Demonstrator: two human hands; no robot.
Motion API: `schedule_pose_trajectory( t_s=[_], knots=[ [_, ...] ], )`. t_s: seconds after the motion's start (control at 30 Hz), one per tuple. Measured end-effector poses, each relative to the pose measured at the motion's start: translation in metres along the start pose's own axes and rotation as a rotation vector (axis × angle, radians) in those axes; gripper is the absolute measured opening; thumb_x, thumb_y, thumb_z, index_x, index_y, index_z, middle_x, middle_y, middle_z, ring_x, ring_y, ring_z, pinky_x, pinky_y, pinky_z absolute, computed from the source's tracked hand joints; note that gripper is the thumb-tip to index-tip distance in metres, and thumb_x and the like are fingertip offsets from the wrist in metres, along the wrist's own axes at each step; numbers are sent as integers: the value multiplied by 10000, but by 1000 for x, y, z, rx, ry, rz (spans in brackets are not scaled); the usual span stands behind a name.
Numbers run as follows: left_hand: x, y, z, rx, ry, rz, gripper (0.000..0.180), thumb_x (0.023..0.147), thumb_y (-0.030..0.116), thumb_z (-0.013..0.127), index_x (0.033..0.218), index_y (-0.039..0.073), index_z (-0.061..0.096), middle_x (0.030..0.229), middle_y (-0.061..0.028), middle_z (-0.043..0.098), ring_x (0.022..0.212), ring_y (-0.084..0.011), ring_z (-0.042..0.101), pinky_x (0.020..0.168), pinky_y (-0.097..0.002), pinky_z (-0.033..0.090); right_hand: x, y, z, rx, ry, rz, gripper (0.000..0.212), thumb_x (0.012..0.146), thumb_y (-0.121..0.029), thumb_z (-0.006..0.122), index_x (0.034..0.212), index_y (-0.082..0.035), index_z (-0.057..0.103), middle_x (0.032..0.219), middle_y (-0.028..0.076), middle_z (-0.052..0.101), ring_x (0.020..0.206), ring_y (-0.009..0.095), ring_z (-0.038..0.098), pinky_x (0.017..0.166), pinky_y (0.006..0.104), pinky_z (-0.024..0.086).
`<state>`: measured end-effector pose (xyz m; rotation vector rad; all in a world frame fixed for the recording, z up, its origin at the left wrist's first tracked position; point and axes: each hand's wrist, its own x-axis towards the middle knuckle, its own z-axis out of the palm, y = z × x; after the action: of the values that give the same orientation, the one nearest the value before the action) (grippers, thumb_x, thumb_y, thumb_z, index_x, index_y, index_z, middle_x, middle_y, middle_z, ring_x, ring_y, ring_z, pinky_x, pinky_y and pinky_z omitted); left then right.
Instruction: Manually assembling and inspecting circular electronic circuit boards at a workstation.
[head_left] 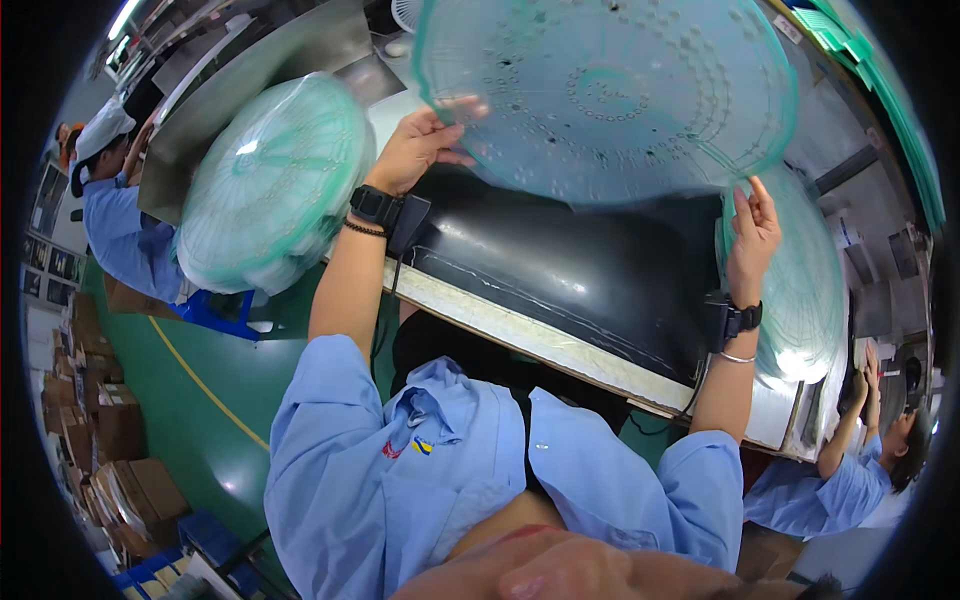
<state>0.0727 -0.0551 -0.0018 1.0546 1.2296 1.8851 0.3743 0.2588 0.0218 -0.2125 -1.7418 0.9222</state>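
Note:
A large round translucent disc (610, 95), see-through with a teal rim and rings of small dots, is held up and tilted before me over a black work surface (560, 270). My left hand (425, 145) grips its lower left edge; some fingertips show blurred through the sheet. With thumb and fingers, my right hand (755, 230) pinches the rim at the lower right. To the left is a stack of similar round green-tinted discs (275, 180) in clear wrapping. Another stack of such discs (805, 280) lies beside my right hand.
A metal panel (250, 90) stands behind the left stack. The bench's pale front edge (500, 315) runs before my body. Co-workers in blue sit at far left (130, 220) and lower right (825, 480). A blue stool (225, 310) and cardboard boxes (115, 420) are to the left.

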Motion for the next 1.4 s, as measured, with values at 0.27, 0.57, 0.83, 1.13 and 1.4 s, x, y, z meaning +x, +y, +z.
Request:
schedule_pose_trajectory(
  t_s=[0.27,0.57,0.83,1.13,1.4],
  knots=[
    [6,-12,-9,96,207,156,437,852,72,519,1285,58,472,1365,-149,404,1235,-214,414,977,-306,360,-6,-23,11,885,-193,917,661,929,-474,381,1324,51,315,1207,137,544,932,177,603,734,243,511],
    [8,-3,6,-243,-101,-257,447,943,137,424,1351,32,272,1278,-190,453,1017,-338,583,821,-459,519,-9,25,-1,486,-306,605,318,915,-133,505,1197,11,478,1133,123,593,873,117,602,721,255,521],
    [9,0,14,-221,-51,-205,451,934,108,435,1356,63,283,1255,-193,473,978,-338,600,786,-420,532,-12,18,0,453,-289,521,324,922,-156,502,1200,7,470,1105,124,597,966,143,577,740,280,516],
    [8,-2,17,-157,11,-171,440,943,127,417,1361,98,282,1244,-199,480,937,-323,616,759,-410,544,-18,20,-5,444,-301,467,333,934,-186,482,1215,-8,454,1086,101,601,943,141,589,735,278,511],
    [7,-13,16,-92,99,-115,429,946,132,411,1362,127,307,1245,-183,492,899,-272,631,717,-365,564,-32,13,-8,569,-229,534,431,964,-364,369,1229,-30,434,1054,122,611,826,159,619,693,283,527]
  ],
)
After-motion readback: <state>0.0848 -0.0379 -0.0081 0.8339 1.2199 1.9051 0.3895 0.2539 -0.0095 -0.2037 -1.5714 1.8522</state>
